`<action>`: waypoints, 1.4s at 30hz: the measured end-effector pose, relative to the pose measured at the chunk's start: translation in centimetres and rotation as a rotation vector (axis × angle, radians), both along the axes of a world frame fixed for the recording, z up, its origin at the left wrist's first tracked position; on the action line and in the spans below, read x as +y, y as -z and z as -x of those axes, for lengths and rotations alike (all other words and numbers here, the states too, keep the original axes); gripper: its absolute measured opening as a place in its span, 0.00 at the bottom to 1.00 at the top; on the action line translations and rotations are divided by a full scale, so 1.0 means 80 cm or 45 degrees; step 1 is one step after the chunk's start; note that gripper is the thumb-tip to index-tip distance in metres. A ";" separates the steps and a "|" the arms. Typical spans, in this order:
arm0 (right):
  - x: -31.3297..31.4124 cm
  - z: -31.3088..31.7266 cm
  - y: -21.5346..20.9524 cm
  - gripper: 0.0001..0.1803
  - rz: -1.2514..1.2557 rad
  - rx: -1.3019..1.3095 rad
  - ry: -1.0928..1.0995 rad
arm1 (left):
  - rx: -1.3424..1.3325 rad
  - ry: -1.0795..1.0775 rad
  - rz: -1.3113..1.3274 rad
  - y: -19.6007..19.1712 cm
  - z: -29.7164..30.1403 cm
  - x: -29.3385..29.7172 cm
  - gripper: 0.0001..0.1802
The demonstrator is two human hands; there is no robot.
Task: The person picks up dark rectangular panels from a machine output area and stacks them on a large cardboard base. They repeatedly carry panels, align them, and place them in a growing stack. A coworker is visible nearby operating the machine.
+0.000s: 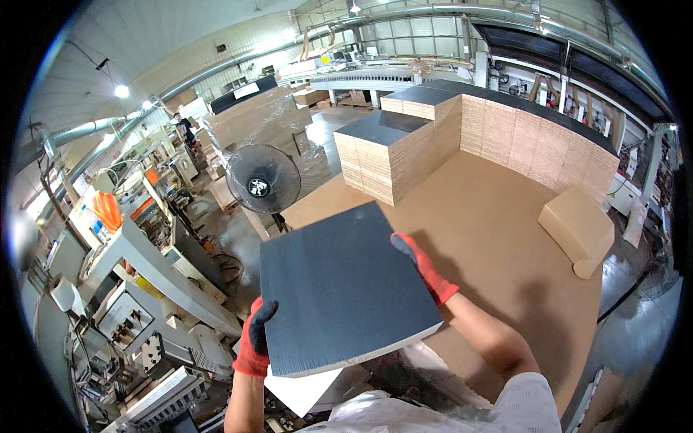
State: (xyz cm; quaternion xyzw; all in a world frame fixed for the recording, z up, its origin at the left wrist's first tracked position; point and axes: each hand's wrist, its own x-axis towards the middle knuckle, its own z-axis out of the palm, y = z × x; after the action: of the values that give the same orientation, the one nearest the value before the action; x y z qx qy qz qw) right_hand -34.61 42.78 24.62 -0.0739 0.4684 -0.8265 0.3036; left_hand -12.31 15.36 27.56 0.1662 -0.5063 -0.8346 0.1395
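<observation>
A thick board stack or panel with a black top (346, 289) and a pale near edge is held up in front of me, slightly tilted. Whether it is one board or several pressed together I cannot tell. My left hand (255, 338), in a red glove with dark fingertips, grips its left edge, thumb on the top face. At the right edge my right hand (424, 270), gloved alike, is closed on it with the thumb side showing; the other fingers are hidden. Beyond it, tall stacks of black-topped panels (364, 164) stand on a brown sheet-covered surface (498, 216).
A black pedestal fan (263, 179) stands left of the brown surface, before a plastic-wrapped stack (253, 119). A folded cardboard piece (577, 229) lies at the right. Machinery with a control box (124, 316) fills the left side. A long row of panels (534, 137) lines the far right edge.
</observation>
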 end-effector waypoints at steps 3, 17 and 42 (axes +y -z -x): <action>0.021 0.027 -0.027 0.27 0.143 0.049 0.064 | -0.019 0.009 0.313 -0.034 0.052 -0.003 0.21; 0.047 0.286 -0.156 0.30 0.208 0.488 0.284 | 0.474 0.734 0.090 -0.141 0.460 -0.041 0.18; -0.106 0.600 -0.025 0.38 -0.522 0.527 1.387 | 0.948 -0.518 0.437 -0.001 0.869 -0.088 0.25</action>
State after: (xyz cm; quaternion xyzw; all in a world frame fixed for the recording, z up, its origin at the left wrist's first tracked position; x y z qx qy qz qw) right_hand -82.64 34.32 26.65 0.0768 0.6372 -0.7245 -0.2512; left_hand -81.83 8.33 27.66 -0.0747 -0.5096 -0.6971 0.4987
